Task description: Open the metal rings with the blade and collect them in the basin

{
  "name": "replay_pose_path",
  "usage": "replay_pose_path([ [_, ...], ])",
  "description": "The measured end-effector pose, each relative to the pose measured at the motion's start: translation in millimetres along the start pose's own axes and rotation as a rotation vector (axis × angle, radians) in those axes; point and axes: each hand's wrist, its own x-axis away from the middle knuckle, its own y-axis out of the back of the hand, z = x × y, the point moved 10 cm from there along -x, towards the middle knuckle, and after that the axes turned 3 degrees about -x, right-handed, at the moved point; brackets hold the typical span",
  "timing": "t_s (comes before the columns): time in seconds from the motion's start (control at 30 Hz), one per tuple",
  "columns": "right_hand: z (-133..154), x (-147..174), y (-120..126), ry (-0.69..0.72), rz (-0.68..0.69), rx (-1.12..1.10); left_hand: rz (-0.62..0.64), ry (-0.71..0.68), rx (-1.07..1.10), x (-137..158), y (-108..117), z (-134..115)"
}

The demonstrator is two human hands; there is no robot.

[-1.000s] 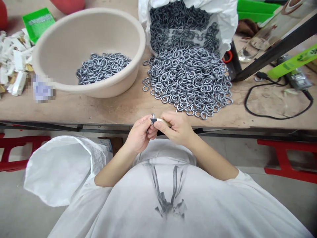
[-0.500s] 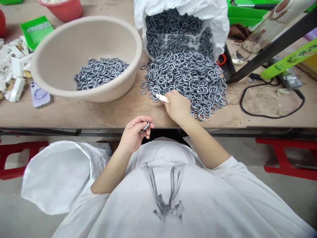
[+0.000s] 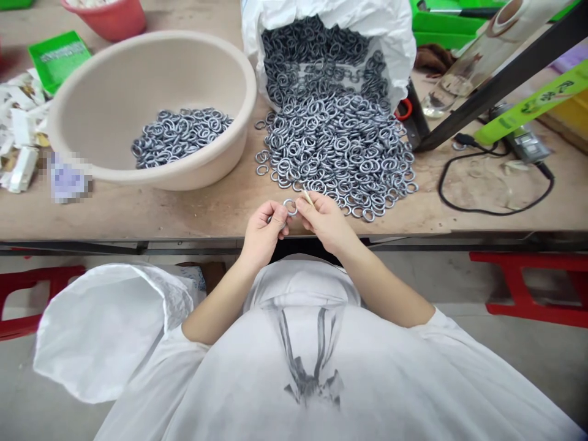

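Observation:
My left hand is closed, its thumb and fingers pinching a grey ring that shows between the two hands. From the other side, my right hand meets the same ring with its fingertips. A thin pale blade-like tool sticks up from the right hand's grip, seen edge-on. Whether a second ring lies inside the left fingers is hard to make out. Just beyond the hands, a heap of grey rings spills from a white sack lying on its side.
To the left stands a large beige basin holding more rings. Behind it are a green tray and a red bowl. A dark slanted bar and a black cable are at right. White pieces lie far left.
My right hand has come back from the heap's edge to meet my left hand, which has moved slightly up and right. A ring now spans their fingertips, and the pale tool has turned upright.

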Motion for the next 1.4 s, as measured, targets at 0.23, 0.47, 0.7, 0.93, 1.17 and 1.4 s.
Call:
replay_pose_path([
  [0.23,-4.9,8.4,-16.3,0.027,-0.022,0.019,-0.034,-0.002,0.059,1.6,0.2,0.4],
  [0.47,11.6,24.1,-1.9,0.297,-0.161,0.23,0.075,0.1,0.097,5.9,-13.3,13.2],
  [0.7,31.4,33.5,-6.3,0.47,-0.092,0.272,0.085,0.203,0.195,17.2,-20.7,7.9],
  [0.93,16.6,25.5,-4.1,0.304,-0.082,0.123,0.155,0.225,0.171,27.4,-31.2,9.7],
  [1.17,41.7,31.1,-6.1,0.416,0.024,0.442,0.076,0.151,0.167,24.0,-19.5,-7.3],
  [1.4,56.8,48.5,-19.9,0.558,0.045,0.728,-0.012,0.175,0.198,25.7,-10.5,-7.4],
])
